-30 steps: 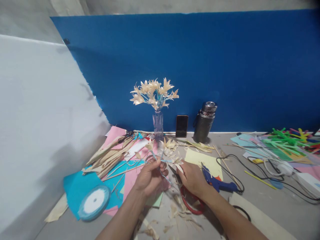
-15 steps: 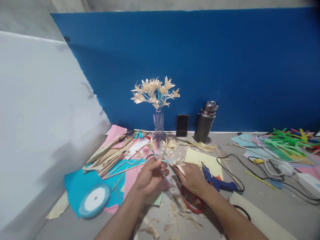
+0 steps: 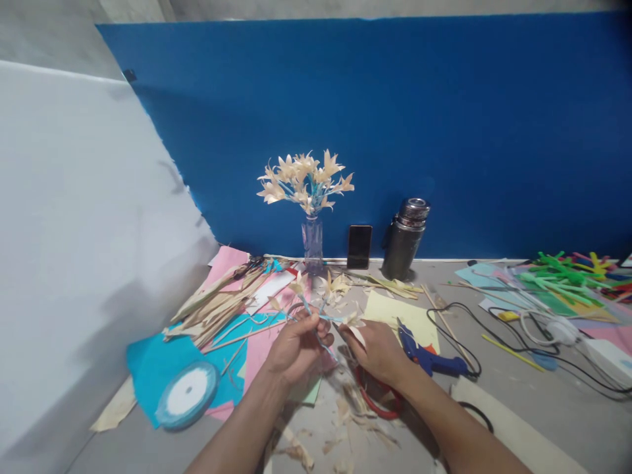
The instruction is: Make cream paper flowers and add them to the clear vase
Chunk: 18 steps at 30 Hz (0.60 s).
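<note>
My left hand (image 3: 299, 345) is closed around the thin blue-wrapped stems (image 3: 323, 343) of a small spray of pale, husk-like flowers (image 3: 299, 286). Its blossoms fan out above the fingers, one of them toward my right hand. My right hand (image 3: 378, 352) is closed, back of the hand up, around a pair of red-handled scissors (image 3: 388, 411). The dark blades run along the thumb side, and the red loops hang below the palm. A pale petal (image 3: 358, 334) shows at the fingers; whether they grip it is hidden.
A clear vase (image 3: 313, 243) of similar flowers stands at the back beside a phone (image 3: 359, 247) and a thermos (image 3: 407, 237). A blue glue gun (image 3: 432, 359) with a black cord lies right. Dried husks (image 3: 222, 296) and a ribbon roll (image 3: 190, 395) lie left; scraps litter the front.
The view has shifted very slightly. Both hands, the flower spray and the scissors keep practically the same position.
</note>
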Tool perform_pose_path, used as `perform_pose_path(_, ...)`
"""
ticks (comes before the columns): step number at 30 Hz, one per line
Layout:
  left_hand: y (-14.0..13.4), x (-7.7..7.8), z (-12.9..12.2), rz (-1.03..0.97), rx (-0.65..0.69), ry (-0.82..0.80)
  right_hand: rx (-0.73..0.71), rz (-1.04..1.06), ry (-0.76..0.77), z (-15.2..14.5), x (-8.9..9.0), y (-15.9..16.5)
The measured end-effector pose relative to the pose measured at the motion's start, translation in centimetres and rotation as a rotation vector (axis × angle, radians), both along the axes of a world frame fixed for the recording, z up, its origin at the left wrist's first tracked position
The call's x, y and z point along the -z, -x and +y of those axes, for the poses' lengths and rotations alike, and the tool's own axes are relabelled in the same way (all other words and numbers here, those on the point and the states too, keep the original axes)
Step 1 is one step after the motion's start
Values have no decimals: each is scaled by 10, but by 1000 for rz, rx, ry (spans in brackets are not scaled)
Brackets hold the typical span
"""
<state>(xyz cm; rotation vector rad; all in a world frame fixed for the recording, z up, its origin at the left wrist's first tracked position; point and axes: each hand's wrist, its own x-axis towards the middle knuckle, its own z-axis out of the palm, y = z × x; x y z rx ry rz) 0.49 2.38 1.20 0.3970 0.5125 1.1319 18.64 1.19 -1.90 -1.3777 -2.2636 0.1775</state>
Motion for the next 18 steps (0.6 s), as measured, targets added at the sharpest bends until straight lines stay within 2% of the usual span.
perform_pose_path(6, -1, -4, 7, 202, -363, -65, -62, 84, 53, -1, -3, -1)
perform_pose_path(10, -1, -6, 7, 205, -338, -71, -60, 92, 60, 0, 0, -2)
perform_pose_path(13, -3, -9, 3, 253, -402, -92, -57, 90, 48, 1, 1, -3)
perform_pose_path(18, 4, -17, -8, 420, -502, -234, -14, 53, 53, 1, 0, -2)
